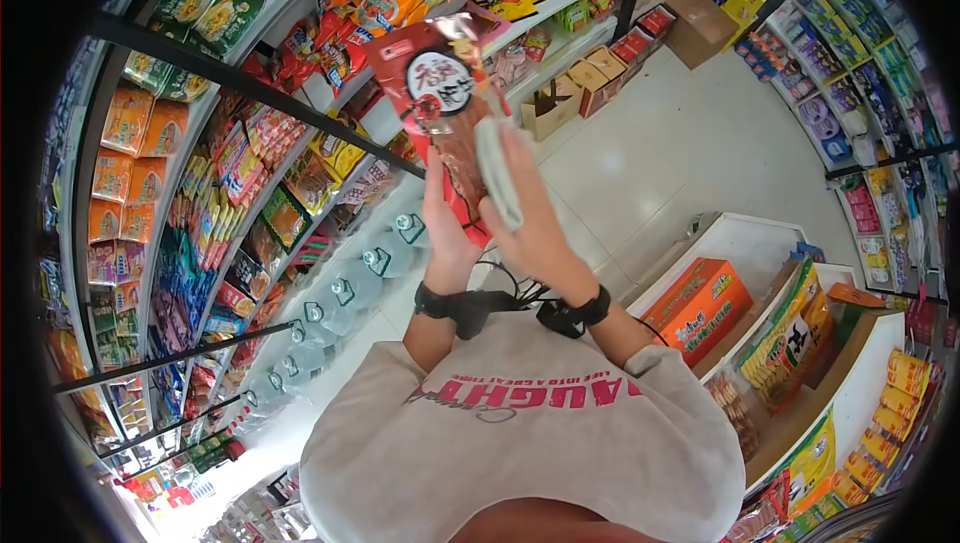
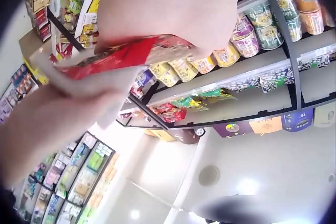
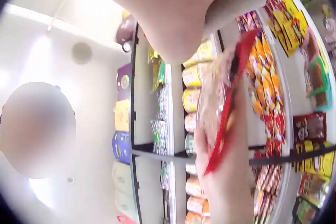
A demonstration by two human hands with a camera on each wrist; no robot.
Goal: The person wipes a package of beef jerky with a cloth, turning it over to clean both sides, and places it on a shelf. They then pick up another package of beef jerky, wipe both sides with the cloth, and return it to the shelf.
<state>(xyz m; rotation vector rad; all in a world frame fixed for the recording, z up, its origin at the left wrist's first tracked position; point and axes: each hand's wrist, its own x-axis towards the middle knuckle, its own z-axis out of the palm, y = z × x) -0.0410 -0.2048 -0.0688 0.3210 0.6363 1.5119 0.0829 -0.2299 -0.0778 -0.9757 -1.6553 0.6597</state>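
A red snack packet (image 1: 430,83) with a white round label and a see-through part stands raised in front of the person, tilted. The left hand (image 1: 445,218) grips its lower left side, thumb on the near edge; the fingers behind are hidden. In the right hand (image 1: 535,233) is a folded whitish cloth (image 1: 499,175), held along the packet's right side. In the left wrist view the cloth (image 2: 110,87) lies close under the packet (image 2: 121,58). The right wrist view shows the packet (image 3: 223,103) edge-on, with the left hand (image 3: 228,182) below it.
Shelves of snack bags (image 1: 390,3) curve along the left, with large water bottles (image 1: 345,293) on the floor below. Cardboard boxes (image 1: 700,28) stand at the back. To the right is a white bin (image 1: 740,228) holding an orange box (image 1: 695,308); more shelves (image 1: 860,53) stand beyond.
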